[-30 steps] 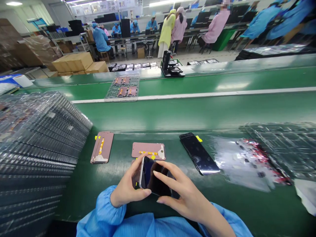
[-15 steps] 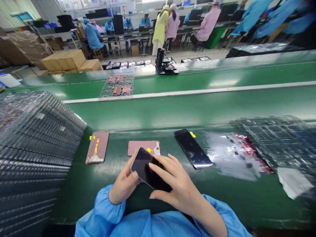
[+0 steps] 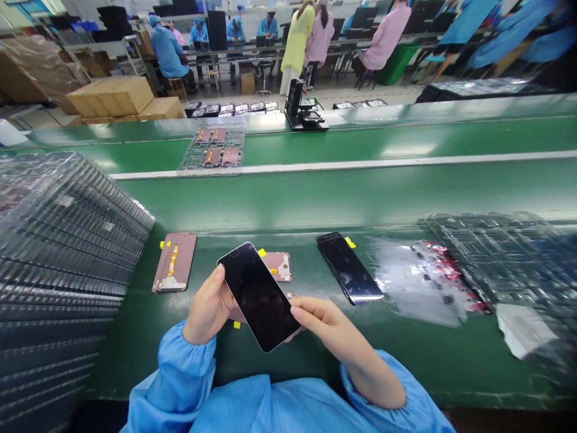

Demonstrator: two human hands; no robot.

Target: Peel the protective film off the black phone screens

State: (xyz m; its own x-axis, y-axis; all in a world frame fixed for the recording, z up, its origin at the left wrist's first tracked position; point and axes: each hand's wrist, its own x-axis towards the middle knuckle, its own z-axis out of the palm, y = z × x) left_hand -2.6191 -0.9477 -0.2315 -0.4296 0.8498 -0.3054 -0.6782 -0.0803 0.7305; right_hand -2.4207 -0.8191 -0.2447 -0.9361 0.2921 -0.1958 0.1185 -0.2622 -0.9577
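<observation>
Between my two hands is a phone screen (image 3: 260, 300), its glossy black face up and a thin pale rim round it, tilted over the table. My left hand (image 3: 208, 308) is closed on its upper left edge. On its lower right edge sits my right hand (image 3: 327, 325), pinching with thumb and fingers. Partly covered behind it lies a pinkish-backed screen panel (image 3: 280, 262) with yellow tape; another pinkish panel (image 3: 237, 314) shows a little below. Further left is a third pinkish panel (image 3: 175, 264) with an orange flex cable. Black screens (image 3: 349, 267), seemingly stacked, lie to the right.
A tall stack of clear plastic trays (image 3: 67, 240) stands at the left. Clear plastic film (image 3: 419, 288), more trays (image 3: 500, 252) and a white paper (image 3: 525, 328) are at the right. Beyond, a tray of panels (image 3: 213, 150) and a black stand (image 3: 301, 111) rest on the green line.
The phone screen has turned steeper and shows its whole face. My right hand has moved off its face to its right edge. Another pinkish panel now shows underneath.
</observation>
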